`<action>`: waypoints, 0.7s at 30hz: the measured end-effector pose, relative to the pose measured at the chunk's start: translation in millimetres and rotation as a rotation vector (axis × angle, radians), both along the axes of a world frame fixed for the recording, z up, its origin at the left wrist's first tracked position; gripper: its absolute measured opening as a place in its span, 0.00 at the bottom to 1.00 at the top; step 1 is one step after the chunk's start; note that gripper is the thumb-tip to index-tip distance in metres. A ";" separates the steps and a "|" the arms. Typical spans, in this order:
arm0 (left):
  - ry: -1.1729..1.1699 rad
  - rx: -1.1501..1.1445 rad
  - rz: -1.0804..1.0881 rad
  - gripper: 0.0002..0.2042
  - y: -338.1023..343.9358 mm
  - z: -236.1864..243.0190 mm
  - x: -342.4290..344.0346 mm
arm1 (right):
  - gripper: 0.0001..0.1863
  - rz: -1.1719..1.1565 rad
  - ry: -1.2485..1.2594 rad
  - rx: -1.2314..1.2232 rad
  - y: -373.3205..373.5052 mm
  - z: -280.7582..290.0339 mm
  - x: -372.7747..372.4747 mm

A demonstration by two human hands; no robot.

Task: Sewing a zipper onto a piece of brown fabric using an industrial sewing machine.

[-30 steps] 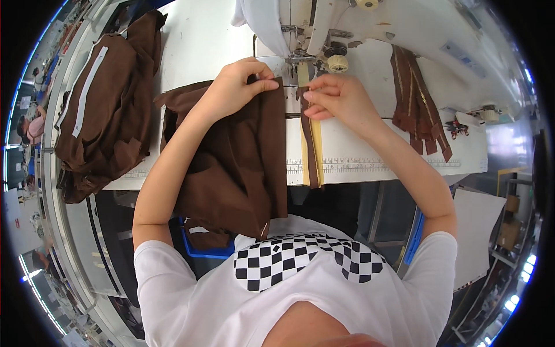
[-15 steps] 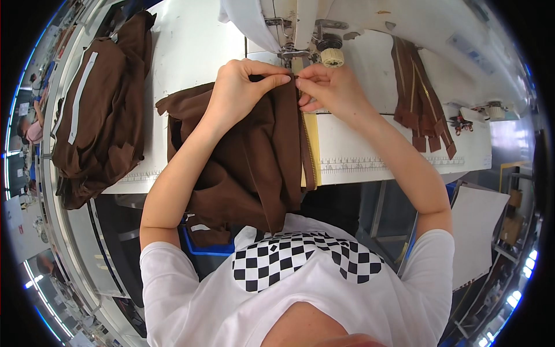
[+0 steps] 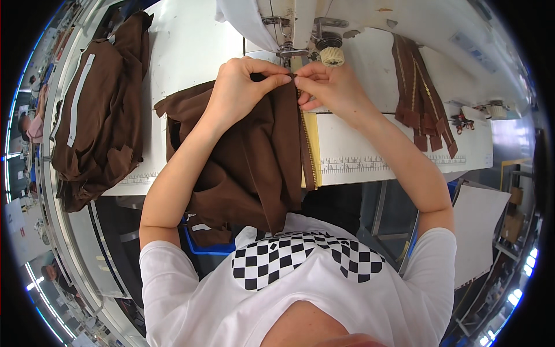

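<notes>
My left hand [image 3: 241, 88] pinches the top edge of a large brown fabric piece [image 3: 248, 168] that hangs over the table's front edge toward my lap. My right hand [image 3: 329, 89] is closed at the top of a brown zipper [image 3: 309, 168] with metal teeth, its fingertips meeting the fabric edge beside my left fingertips. The fabric's straight right edge lies along the zipper, partly covering it. A yellow strip [image 3: 314, 139] lies under the zipper. Both hands are just in front of the sewing machine's needle area [image 3: 293, 51]; what lies between the fingertips is small and partly hidden.
A pile of brown garments [image 3: 104, 104] with light strips lies left on the white table [image 3: 191, 40]. Several brown zippers [image 3: 419, 92] lie at right beside a small red-and-dark metal tool [image 3: 462, 120]. A blue bin [image 3: 211, 250] sits below the table. Other workers appear at far left.
The fabric has moved right onto the zipper, and my left hand has moved right with it to meet my right hand, which shifted slightly up. Over the last half second little has moved.
</notes>
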State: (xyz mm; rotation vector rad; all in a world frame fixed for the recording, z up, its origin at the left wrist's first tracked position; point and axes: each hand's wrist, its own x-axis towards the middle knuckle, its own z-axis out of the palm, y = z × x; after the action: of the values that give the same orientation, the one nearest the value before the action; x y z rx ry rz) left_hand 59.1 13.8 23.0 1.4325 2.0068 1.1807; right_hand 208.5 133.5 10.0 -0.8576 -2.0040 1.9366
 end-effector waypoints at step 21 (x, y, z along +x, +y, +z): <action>-0.019 -0.213 -0.046 0.17 35.1 -21.4 -46.6 | 0.20 0.246 0.030 1.588 -3.8 -14.6 18.9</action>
State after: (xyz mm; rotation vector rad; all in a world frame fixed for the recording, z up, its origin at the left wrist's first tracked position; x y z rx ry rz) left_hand 12.5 48.9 1.7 1.3482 2.0074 0.9268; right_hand 227.4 129.7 -4.6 -0.1069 -2.6902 -0.0311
